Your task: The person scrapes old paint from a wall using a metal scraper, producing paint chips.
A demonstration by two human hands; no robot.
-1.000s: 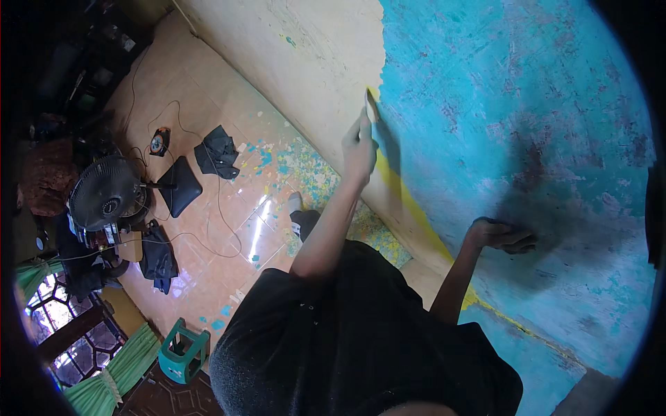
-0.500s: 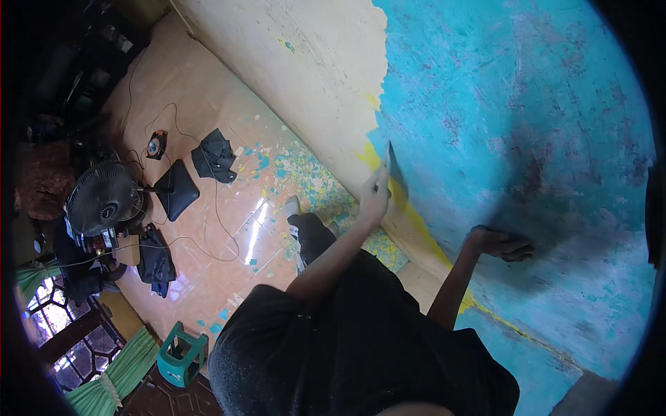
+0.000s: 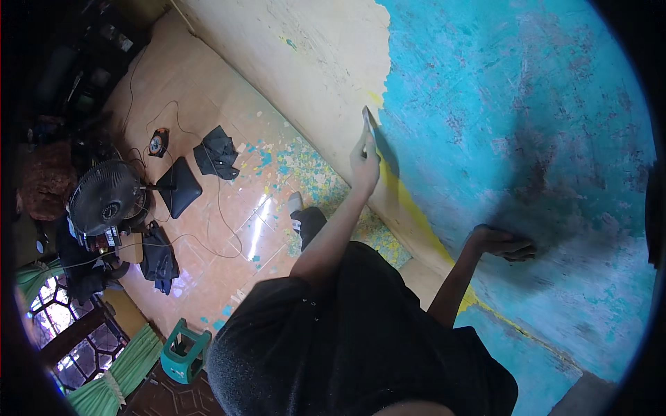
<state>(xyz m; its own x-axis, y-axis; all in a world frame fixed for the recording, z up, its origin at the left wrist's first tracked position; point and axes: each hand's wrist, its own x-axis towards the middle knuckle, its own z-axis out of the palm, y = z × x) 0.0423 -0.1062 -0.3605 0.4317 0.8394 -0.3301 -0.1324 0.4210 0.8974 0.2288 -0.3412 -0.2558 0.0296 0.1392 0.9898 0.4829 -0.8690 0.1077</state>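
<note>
My left hand point(image 3: 365, 163) is closed around a paint scraper point(image 3: 366, 116), a thin flat blade that points up along the wall. The blade is close to the ragged border between the bare cream plaster point(image 3: 305, 76) and the blue paint point(image 3: 479, 104); whether it touches cannot be told. A yellow strip of paint point(image 3: 414, 211) runs down that border below the hand. Farther right, my right hand point(image 3: 503, 244) leans on the blue wall in its own shadow, fingers stretched out and slightly bent, with nothing visible in them.
Blue and yellow paint flakes point(image 3: 305, 166) litter the tiled floor point(image 3: 215, 97) by the wall's foot. A black standing fan point(image 3: 107, 201), dark cloths point(image 3: 216, 152) and a trailing cord lie to the left. A green plastic stool point(image 3: 184, 353) stands at lower left, near a green curtain point(image 3: 125, 367).
My left hand and the scraper have moved up and a little left, from the blue edge onto the cream side. My right hand stays in place on the wall.
</note>
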